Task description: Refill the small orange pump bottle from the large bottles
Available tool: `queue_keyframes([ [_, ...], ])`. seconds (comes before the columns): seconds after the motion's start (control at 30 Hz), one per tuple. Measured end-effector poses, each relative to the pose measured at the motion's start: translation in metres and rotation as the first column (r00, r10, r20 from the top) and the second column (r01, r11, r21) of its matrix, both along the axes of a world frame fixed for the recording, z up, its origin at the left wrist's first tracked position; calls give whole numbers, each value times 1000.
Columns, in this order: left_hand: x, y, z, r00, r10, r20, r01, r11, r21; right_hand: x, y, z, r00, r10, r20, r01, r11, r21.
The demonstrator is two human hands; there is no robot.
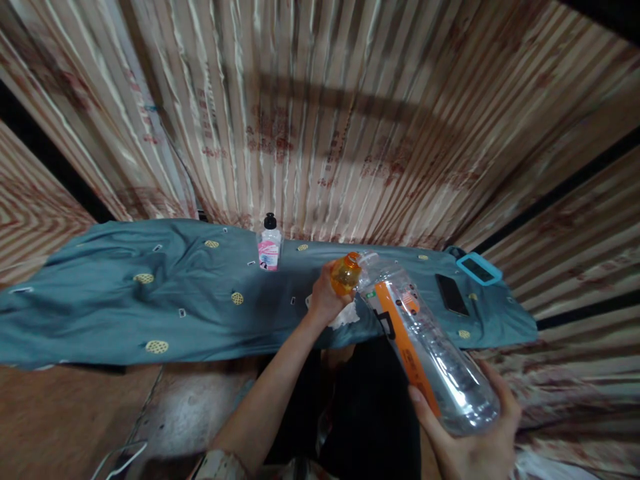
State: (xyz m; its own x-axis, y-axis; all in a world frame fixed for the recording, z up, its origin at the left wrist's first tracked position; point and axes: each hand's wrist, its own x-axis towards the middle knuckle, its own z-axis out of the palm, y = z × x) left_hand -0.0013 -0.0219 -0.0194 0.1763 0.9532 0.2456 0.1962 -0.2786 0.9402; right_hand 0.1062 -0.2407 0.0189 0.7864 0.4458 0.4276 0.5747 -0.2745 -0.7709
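Note:
My left hand [327, 295] is closed around a small orange see-through bottle [345, 275] above the cloth. My right hand [475, 433] grips the base of a large clear plastic bottle [445, 353] with an orange label. This bottle is tilted, its neck pointing up and left. Its mouth meets or nearly meets the top of the orange bottle; whether they touch I cannot tell. No liquid can be made out in the clear bottle. A white crumpled tissue-like piece [346, 316] lies on the cloth just below my left hand.
A green patterned cloth [200, 313] covers the long narrow surface. On it stand a clear bottle with a black cap and pink label [269, 250], a dark phone [451, 295] and a light-blue framed device [479, 268]. Pleated curtains [310, 133] hang behind. A white cable [123, 460] lies at lower left.

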Motion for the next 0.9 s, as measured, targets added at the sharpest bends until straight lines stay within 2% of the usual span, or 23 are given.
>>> queue_keyframes([
  [0.2,1,0,-2,1000,6,3,-6,1000,-5,5,-2,-7,1000,-4,24,5,1000,-29],
  [0.37,3,0,-4,1000,21,3,-21,1000,16,6,-1,-10,999,26,-36,-25,1000,11],
  [0.7,5,1,-11,999,15,31,-17,998,54,4,0,-6,998,9,-66,-9,1000,-7],
  [0.9,4,1,-8,999,19,31,-21,999,45,3,-1,-5,998,3,-67,-3,1000,-5],
])
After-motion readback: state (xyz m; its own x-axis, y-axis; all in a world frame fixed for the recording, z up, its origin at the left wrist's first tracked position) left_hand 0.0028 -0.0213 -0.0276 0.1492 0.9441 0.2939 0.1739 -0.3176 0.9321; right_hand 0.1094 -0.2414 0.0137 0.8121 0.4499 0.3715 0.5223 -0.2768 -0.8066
